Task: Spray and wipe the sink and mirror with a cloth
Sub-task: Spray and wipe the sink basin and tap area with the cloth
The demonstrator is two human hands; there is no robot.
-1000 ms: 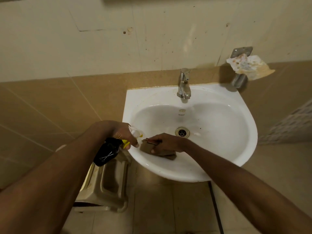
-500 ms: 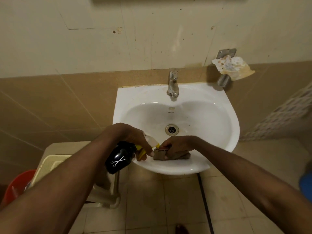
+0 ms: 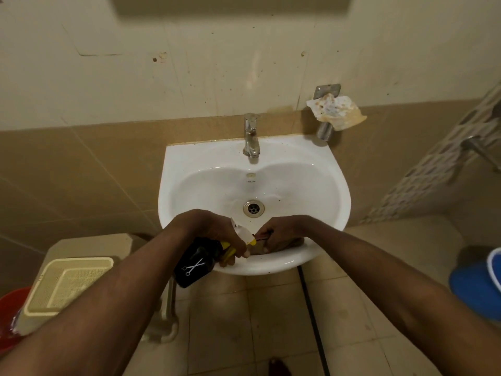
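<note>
A black spray bottle [image 3: 195,265] with a white scissors mark is held in the left hand [image 3: 214,232], whose grip is curled round the neck, with fingers at the yellow trigger [image 3: 227,251]; the white nozzle [image 3: 242,232] is pointed toward the right hand [image 3: 282,234]. A brown cloth [image 3: 260,246] is pressed onto the near rim of the white sink [image 3: 311,185] by the right hand, its grip curled over the cloth, which is largely hidden beneath it. The drain [image 3: 253,208] is seen in the basin just beyond both hands, and the tap [image 3: 251,135] at the back edge. A crumpled stained paper [image 3: 336,111] is lodged on a metal wall holder [image 3: 325,109] to the right of the tap. A beige basket [image 3: 65,286] is seen at lower left on a stool, a red bucket [image 3: 8,321] beside it, and a blue container [image 3: 479,286] on the floor at right
</note>
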